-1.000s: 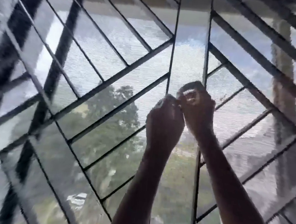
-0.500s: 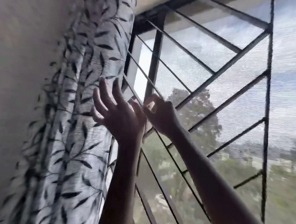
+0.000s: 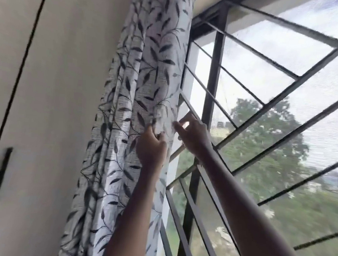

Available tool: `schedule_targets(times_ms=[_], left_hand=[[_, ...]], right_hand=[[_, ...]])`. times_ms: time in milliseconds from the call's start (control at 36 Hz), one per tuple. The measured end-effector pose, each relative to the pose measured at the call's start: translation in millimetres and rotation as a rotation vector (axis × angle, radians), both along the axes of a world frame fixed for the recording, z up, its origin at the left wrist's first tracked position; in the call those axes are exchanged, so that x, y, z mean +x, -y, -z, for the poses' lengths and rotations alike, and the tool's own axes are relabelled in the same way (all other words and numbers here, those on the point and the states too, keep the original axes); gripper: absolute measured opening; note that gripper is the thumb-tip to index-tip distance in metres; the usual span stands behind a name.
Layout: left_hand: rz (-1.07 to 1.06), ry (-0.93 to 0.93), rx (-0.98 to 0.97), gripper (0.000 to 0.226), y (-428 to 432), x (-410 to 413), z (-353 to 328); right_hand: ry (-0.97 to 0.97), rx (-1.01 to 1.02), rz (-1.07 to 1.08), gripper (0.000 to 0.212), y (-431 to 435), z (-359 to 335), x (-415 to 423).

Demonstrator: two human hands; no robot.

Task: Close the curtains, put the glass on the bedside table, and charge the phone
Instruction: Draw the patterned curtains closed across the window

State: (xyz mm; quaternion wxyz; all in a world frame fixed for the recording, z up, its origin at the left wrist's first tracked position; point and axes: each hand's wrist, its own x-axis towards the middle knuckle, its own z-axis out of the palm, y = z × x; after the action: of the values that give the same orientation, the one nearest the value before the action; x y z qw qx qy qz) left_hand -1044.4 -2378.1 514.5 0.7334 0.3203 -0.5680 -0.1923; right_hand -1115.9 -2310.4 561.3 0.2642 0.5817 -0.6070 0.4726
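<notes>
curtain (image 3: 137,104): top, bottom cut off | left hand (image 3: 151,147): fingertips hidden in folds

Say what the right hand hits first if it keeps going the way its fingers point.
Probably the curtain: the right hand has its fingers aimed up-left at the cloth's window-side edge, about touching it. Depth is unclear; the window grille sits just behind.

Both my forearms are showing bare all the way from the bottom edge of the view up to the wrists; no sleeve is reaching into sight on either. My left hand (image 3: 151,147) is showing its back, the knuckles forming a rounded ridge. My right hand (image 3: 192,135) is looking bare too, though motion blur is softening the fingers, so a thin ring could be escaping me. Both wrists are appearing bare, and the forearms are looking slim, long and smooth.
</notes>
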Motion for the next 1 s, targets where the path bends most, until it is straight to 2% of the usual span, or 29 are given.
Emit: schedule_targets(times_ms=[167, 278, 361, 417, 528, 583, 611, 667, 722, 778, 861, 944, 1000], left_hand=[[0.071, 0.078, -0.04, 0.036, -12, -23, 1], [0.067, 0.141, -0.04, 0.042, -28, -38, 0], [0.095, 0.112, -0.04, 0.037, -36, -47, 0], [0.104, 0.1, -0.048, 0.031, -43, -51, -3], [0.119, 0.169, -0.125, 0.023, -50, -53, -4], [0.158, 0.171, -0.181, 0.02, -49, -50, 2], [0.188, 0.152, -0.22, 0.025, -44, -48, 7], [0.307, 0.023, -0.331, 0.03, -33, -42, 17], [0.264, -0.162, -0.436, 0.032, -16, -35, 23], [0.087, -0.264, -0.393, 0.044, 1, -25, 22], [-0.143, -0.336, -0.099, 0.044, 20, -6, 17], [-0.001, -0.237, 0.021, 0.062, 47, 5, 17], [0.134, -0.143, 0.007, 0.052, 69, 7, 18]], right_hand=[[0.039, -0.048, 0.013, 0.047, 7, -14, 2], [-0.024, -0.051, 0.239, 0.06, 4, -20, -6], [-0.051, -0.055, 0.359, 0.074, -4, -23, -10], [-0.086, -0.044, 0.41, 0.07, -9, -28, -12], [-0.11, -0.082, 0.416, 0.037, -18, -31, -16], [-0.113, -0.092, 0.417, 0.035, -23, -28, -15], [-0.124, -0.093, 0.418, 0.037, -25, -26, -15], [-0.146, -0.092, 0.396, 0.038, -27, -24, -17], [-0.144, -0.11, 0.382, 0.032, -30, -25, -21], [-0.133, -0.124, 0.389, 0.025, -31, -27, -24], [-0.111, -0.099, 0.404, 0.022, -28, -27, -27], [-0.087, -0.09, 0.415, 0.021, -21, -26, -23], [-0.065, -0.078, 0.415, 0.02, -10, -24, -17]])
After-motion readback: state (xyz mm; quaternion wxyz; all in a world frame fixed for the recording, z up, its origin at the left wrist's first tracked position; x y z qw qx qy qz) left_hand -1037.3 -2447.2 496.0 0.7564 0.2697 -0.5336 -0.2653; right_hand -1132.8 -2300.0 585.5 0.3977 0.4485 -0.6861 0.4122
